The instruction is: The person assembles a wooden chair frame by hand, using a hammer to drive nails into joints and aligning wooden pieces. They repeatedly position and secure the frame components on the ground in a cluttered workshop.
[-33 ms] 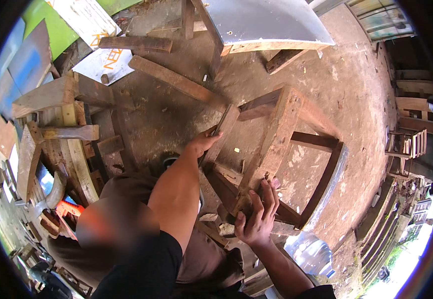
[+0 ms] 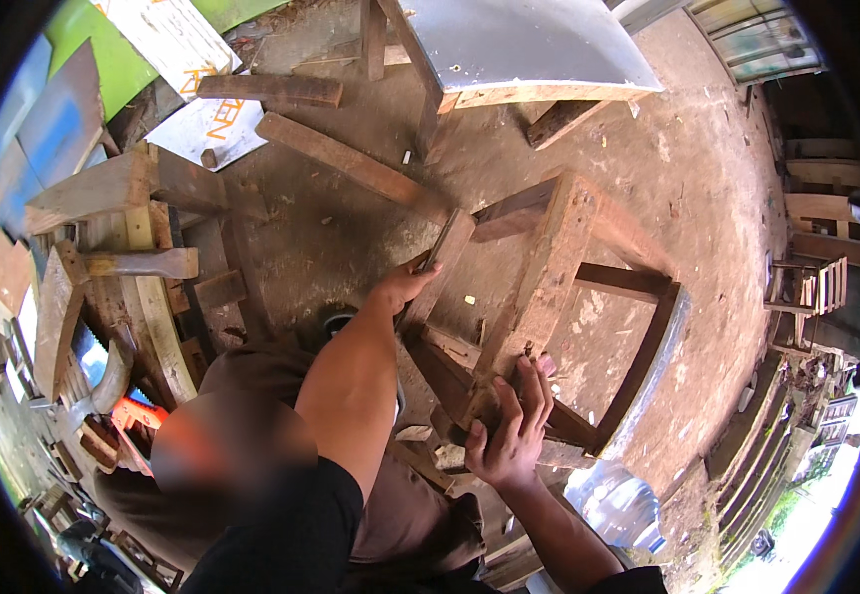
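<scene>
A brown wooden furniture frame (image 2: 547, 267), made of thick legs and crossbars, lies tilted on the ground in front of me. My left hand (image 2: 408, 288) is closed round its left-hand bar. A thin dark strip shows along that bar beside the fingers; its kind is unclear. At the near end of the frame's middle beam, my right hand (image 2: 511, 428) holds on, fingers bent over the wood and thumb apart on the near side. Close to those fingertips is a small reddish piece (image 2: 547, 364), partly hidden. A clear plastic container (image 2: 616, 503) stands by my right forearm.
On the left, wooden planks (image 2: 157, 297) are piled with an orange-handled saw (image 2: 138, 414) and a wooden-handled tool (image 2: 143, 262). A loose beam (image 2: 351, 166) lies beyond the frame. Farther off stands a grey-topped table (image 2: 539, 45). Stacked timber (image 2: 757, 445) lies at the right.
</scene>
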`<action>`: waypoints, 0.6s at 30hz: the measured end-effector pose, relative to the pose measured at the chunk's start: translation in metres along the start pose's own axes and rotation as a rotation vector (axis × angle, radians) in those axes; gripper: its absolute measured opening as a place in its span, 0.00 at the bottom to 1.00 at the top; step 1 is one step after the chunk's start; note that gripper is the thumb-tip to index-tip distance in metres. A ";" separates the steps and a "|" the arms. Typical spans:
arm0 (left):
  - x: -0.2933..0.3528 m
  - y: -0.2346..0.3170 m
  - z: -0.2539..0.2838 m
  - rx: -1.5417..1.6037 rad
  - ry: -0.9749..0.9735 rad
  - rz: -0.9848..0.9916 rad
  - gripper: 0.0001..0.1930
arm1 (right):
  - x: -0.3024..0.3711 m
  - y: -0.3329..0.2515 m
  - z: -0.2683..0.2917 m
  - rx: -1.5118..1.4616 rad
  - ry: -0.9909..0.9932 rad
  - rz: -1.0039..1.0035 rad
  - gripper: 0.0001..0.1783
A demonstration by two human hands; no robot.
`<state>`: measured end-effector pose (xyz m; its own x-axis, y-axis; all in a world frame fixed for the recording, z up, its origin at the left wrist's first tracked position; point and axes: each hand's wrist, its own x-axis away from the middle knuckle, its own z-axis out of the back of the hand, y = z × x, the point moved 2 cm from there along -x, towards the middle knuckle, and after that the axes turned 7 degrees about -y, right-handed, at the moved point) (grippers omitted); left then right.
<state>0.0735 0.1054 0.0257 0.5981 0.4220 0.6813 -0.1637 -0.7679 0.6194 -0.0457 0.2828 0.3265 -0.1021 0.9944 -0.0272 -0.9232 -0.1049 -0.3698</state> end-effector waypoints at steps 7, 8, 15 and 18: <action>0.025 0.022 -0.012 -0.053 0.163 0.093 0.46 | 0.002 -0.003 0.002 -0.002 -0.010 0.007 0.31; 0.026 0.024 -0.015 -0.078 0.202 0.047 0.45 | 0.002 -0.004 0.003 -0.004 -0.015 0.000 0.31; 0.028 0.012 -0.024 -0.130 0.729 -0.374 0.34 | 0.002 -0.012 0.008 0.002 0.016 0.004 0.30; 0.038 0.022 -0.032 -0.192 0.982 -0.303 0.35 | 0.003 -0.013 0.010 0.016 0.035 0.007 0.30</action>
<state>0.0669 0.1199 0.0776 -0.2518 0.8560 0.4515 -0.2863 -0.5116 0.8101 -0.0372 0.2874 0.3406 -0.0963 0.9934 -0.0622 -0.9284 -0.1122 -0.3543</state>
